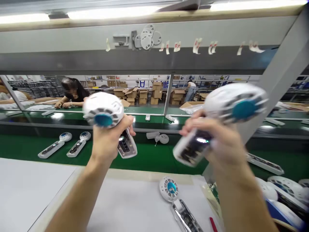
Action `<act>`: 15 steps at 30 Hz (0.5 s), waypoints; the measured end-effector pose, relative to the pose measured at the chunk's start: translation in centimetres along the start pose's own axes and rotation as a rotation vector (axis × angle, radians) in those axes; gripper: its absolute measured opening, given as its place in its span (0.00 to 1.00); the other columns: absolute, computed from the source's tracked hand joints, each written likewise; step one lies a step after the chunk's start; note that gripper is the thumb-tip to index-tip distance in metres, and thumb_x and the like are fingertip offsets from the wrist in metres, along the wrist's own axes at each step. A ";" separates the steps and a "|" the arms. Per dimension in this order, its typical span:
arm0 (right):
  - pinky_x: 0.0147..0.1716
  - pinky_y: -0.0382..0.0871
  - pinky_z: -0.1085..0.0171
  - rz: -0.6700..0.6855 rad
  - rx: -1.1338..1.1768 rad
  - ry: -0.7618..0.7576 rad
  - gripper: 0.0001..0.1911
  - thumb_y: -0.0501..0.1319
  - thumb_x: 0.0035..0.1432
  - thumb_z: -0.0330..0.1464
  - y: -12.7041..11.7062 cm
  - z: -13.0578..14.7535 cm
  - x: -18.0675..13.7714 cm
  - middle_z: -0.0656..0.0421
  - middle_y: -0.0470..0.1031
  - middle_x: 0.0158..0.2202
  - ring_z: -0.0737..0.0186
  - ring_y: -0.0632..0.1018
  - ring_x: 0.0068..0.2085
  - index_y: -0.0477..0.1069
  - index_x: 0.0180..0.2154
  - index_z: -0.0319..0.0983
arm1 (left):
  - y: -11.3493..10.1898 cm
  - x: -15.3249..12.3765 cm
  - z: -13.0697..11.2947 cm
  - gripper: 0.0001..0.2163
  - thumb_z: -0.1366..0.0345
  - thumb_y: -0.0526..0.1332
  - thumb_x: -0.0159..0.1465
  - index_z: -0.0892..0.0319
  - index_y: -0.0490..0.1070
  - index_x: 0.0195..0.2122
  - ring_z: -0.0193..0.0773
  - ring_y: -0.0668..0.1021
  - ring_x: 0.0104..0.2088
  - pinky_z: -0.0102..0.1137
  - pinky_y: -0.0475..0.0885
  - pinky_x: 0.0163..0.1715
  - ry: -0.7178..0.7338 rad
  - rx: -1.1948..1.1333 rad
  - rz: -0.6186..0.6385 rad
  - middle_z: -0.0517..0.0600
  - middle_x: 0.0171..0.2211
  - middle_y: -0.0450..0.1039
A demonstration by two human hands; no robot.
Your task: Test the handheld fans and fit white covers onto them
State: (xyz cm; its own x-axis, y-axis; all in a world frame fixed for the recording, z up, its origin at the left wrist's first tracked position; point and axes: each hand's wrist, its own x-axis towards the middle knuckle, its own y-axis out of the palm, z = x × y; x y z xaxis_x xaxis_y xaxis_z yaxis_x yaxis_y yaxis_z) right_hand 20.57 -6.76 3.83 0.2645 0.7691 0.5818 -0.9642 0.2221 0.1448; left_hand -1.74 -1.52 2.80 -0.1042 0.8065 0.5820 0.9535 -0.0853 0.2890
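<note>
My left hand (107, 137) is wrapped round a white handheld device (102, 103), raised above the bench. Its round vented head has a teal centre, and its opened handle shows dark electronics with a small light lit. A matching white handheld device (231, 96) is gripped in my right hand (220, 138), blurred by motion, also with a light glowing in the handle. Below and between my hands, another such device (166, 197) lies on the white work surface (127, 203), its handle running off the lower edge.
Beyond the work surface runs a green conveyor belt (135, 161) carrying two similar devices (54, 148) at left and white parts (163, 138) mid-belt. More devices (287, 188) crowd the right. A red stick-like tool (212, 224) lies at front. A slanted post (272, 74) stands right; a co-worker (73, 91) sits opposite.
</note>
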 end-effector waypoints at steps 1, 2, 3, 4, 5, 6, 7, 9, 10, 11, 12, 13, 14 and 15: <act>0.35 0.78 0.58 -0.059 -0.075 -0.036 0.13 0.75 0.41 0.35 0.2 -1.3 0.9 0.61 0.74 0.30 0.61 0.77 0.31 0.74 0.29 0.42 | 0.0 0.5 0.9 0.12 0.66 0.72 0.53 0.57 0.69 0.32 0.34 0.74 0.20 0.32 0.76 0.22 -0.121 -0.025 0.027 0.42 0.21 0.69; 0.38 0.78 0.58 -0.041 -0.137 0.015 0.17 0.76 0.38 0.36 0.4 -2.7 1.7 0.61 0.75 0.31 0.59 0.78 0.34 0.74 0.31 0.41 | 0.0 0.9 1.8 0.14 0.65 0.73 0.51 0.58 0.68 0.32 0.33 0.73 0.19 0.31 0.75 0.20 -0.222 -0.047 0.040 0.42 0.21 0.68; 0.39 0.78 0.57 0.012 -0.167 0.110 0.18 0.75 0.38 0.38 0.4 -4.1 2.5 0.60 0.76 0.32 0.58 0.79 0.35 0.74 0.32 0.40 | -0.1 1.4 2.6 0.15 0.64 0.74 0.50 0.59 0.68 0.31 0.33 0.73 0.19 0.31 0.75 0.20 -0.317 -0.051 0.048 0.42 0.21 0.68; 0.39 0.78 0.55 0.060 -0.201 0.210 0.19 0.74 0.40 0.41 0.3 -5.6 3.3 0.59 0.77 0.32 0.56 0.80 0.35 0.73 0.32 0.40 | -0.3 1.8 3.4 0.16 0.63 0.75 0.50 0.60 0.68 0.31 0.33 0.73 0.19 0.31 0.76 0.21 -0.383 -0.043 0.053 0.43 0.21 0.68; 0.39 0.78 0.54 0.105 -0.231 0.300 0.19 0.73 0.42 0.43 0.1 -6.9 3.9 0.58 0.77 0.32 0.54 0.80 0.36 0.73 0.33 0.39 | -0.4 2.2 4.2 0.17 0.62 0.75 0.50 0.60 0.68 0.32 0.33 0.74 0.20 0.32 0.77 0.21 -0.426 -0.025 0.061 0.43 0.21 0.68; 0.39 0.78 0.54 0.125 -0.270 0.363 0.19 0.72 0.43 0.43 -0.2 -8.2 4.4 0.56 0.78 0.34 0.52 0.81 0.38 0.73 0.33 0.38 | -0.6 2.5 4.9 0.17 0.61 0.75 0.50 0.60 0.68 0.32 0.34 0.75 0.21 0.33 0.77 0.22 -0.453 -0.004 0.072 0.43 0.21 0.68; 0.41 0.77 0.54 0.120 -0.327 0.398 0.18 0.72 0.44 0.42 -0.6 -9.4 4.8 0.55 0.79 0.36 0.50 0.81 0.41 0.74 0.34 0.37 | -0.8 2.7 5.5 0.18 0.61 0.74 0.51 0.60 0.67 0.34 0.35 0.75 0.21 0.34 0.78 0.23 -0.467 0.017 0.081 0.44 0.21 0.68; 0.45 0.76 0.55 0.085 -0.479 0.431 0.18 0.72 0.45 0.37 -1.6 -11.8 5.5 0.52 0.79 0.40 0.49 0.79 0.45 0.75 0.37 0.36 | -1.2 3.1 6.7 0.19 0.61 0.74 0.51 0.60 0.67 0.36 0.35 0.75 0.22 0.35 0.78 0.24 -0.480 0.067 0.077 0.44 0.23 0.69; 0.46 0.75 0.55 0.075 -0.570 0.453 0.19 0.72 0.46 0.35 -2.1 -12.9 5.7 0.52 0.79 0.42 0.50 0.79 0.46 0.75 0.39 0.35 | -1.4 3.3 7.3 0.20 0.62 0.74 0.50 0.60 0.66 0.38 0.35 0.76 0.22 0.36 0.78 0.24 -0.474 0.100 0.069 0.45 0.24 0.70; 0.47 0.74 0.55 0.071 -0.664 0.477 0.20 0.72 0.48 0.33 -2.7 -14.0 5.9 0.51 0.78 0.43 0.51 0.78 0.47 0.74 0.43 0.34 | -1.6 3.4 8.0 0.22 0.63 0.75 0.49 0.60 0.66 0.40 0.36 0.76 0.23 0.36 0.78 0.25 -0.462 0.138 0.060 0.46 0.26 0.72; 0.48 0.74 0.55 0.075 -0.759 0.506 0.22 0.71 0.50 0.33 -3.3 -15.1 6.0 0.51 0.77 0.45 0.52 0.78 0.47 0.72 0.46 0.33 | -1.9 3.6 8.7 0.23 0.65 0.75 0.49 0.59 0.65 0.42 0.36 0.77 0.24 0.36 0.78 0.27 -0.444 0.181 0.049 0.47 0.29 0.73; 0.48 0.73 0.54 0.090 -0.851 0.542 0.23 0.70 0.54 0.33 -3.8 -16.1 6.1 0.51 0.76 0.47 0.53 0.77 0.47 0.71 0.50 0.33 | -2.1 3.8 9.4 0.25 0.67 0.75 0.48 0.59 0.65 0.43 0.37 0.78 0.26 0.36 0.78 0.29 -0.421 0.229 0.035 0.48 0.32 0.74; 0.49 0.73 0.53 0.111 -0.940 0.586 0.24 0.69 0.57 0.34 -4.2 -17.1 6.0 0.51 0.74 0.49 0.54 0.77 0.48 0.69 0.53 0.34 | -2.5 4.1 10.2 0.26 0.68 0.75 0.47 0.59 0.65 0.44 0.38 0.79 0.30 0.36 0.77 0.33 -0.397 0.282 0.017 0.49 0.36 0.75; 0.50 0.73 0.52 0.142 -1.023 0.636 0.23 0.67 0.60 0.35 -4.5 -17.8 6.0 0.51 0.73 0.51 0.54 0.76 0.49 0.68 0.54 0.34 | -2.8 4.3 11.0 0.28 0.70 0.75 0.46 0.59 0.65 0.45 0.39 0.79 0.34 0.37 0.77 0.37 -0.375 0.337 -0.001 0.51 0.39 0.75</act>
State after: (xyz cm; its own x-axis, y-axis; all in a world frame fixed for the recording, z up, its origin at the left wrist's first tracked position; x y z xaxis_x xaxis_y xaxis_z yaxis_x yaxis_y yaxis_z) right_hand 26.81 7.51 -7.63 0.3962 0.9182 0.0029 -0.6016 0.2619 -0.7547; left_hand -1.75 8.67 -3.88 -0.0558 0.9666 0.2502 0.9982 0.0598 -0.0081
